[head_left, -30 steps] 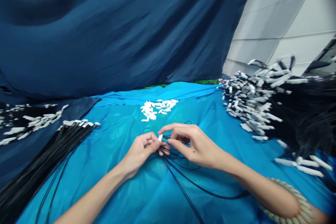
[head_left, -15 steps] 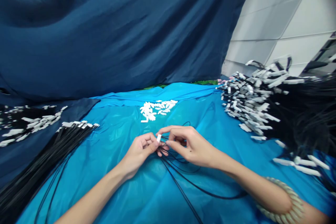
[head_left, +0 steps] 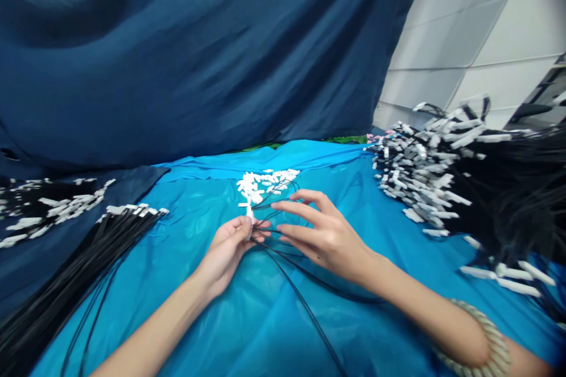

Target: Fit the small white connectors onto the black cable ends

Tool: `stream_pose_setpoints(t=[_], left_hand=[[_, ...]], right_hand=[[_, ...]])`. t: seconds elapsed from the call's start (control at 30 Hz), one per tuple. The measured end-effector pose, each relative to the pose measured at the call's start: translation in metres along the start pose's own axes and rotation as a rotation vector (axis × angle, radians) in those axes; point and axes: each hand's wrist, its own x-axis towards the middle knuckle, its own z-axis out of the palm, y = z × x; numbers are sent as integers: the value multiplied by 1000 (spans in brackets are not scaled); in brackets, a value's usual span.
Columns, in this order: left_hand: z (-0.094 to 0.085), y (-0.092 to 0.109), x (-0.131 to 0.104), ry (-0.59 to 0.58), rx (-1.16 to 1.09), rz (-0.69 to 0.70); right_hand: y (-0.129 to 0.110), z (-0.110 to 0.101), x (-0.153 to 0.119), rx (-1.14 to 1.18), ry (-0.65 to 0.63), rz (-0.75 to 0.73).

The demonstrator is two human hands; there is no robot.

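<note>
Between the thumb and fingers of my left hand (head_left: pixel 230 247) a small white connector (head_left: pixel 249 219) is pinched, standing roughly upright. Several thin black wires (head_left: pixel 305 300) run from it to the right and down toward me. My right hand (head_left: pixel 329 235) is just right of the connector, its fingers spread among the wires; no firm hold on any wire shows. Just beyond my hands lies a heap of loose white connectors (head_left: pixel 256 182) on the blue sheet (head_left: pixel 198 330).
At left lies a bundle of black wires (head_left: pixel 84 265) with white ends, beside more white-tipped wires (head_left: pixel 57 206) on dark cloth. A large pile of black wires with white connectors (head_left: pixel 424 171) rises at right. A dark blue curtain (head_left: pixel 198 59) hangs behind.
My left hand has shifted a little left, and the connector now stands more upright and shows more. My right hand has moved off the connector and its fingers have spread.
</note>
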Motion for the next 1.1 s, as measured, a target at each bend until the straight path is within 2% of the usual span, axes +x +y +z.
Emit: stream_pose_setpoints(t=[0.13,0.37,0.57,0.77,0.93,1.1], left_hand=[[-3,1,1,11,-22,-4],[-3,-2,-2,14,124,17],[-2,-1,-2,-4,79,11],[-2,0,-2,36,135,10],[-1,2,-3,22,138,3],[-2,1,0,9,-80,-41]], right_hand=[[0,0,0,-119,-125,9],[5,7,-2,-174,-140,9],[-1,4,-1,-99,-173,21],[0,5,-3,-106,-206,-22],[1,10,-3,-101,-140,-64],[3,14,-4,-32,-25,-222]])
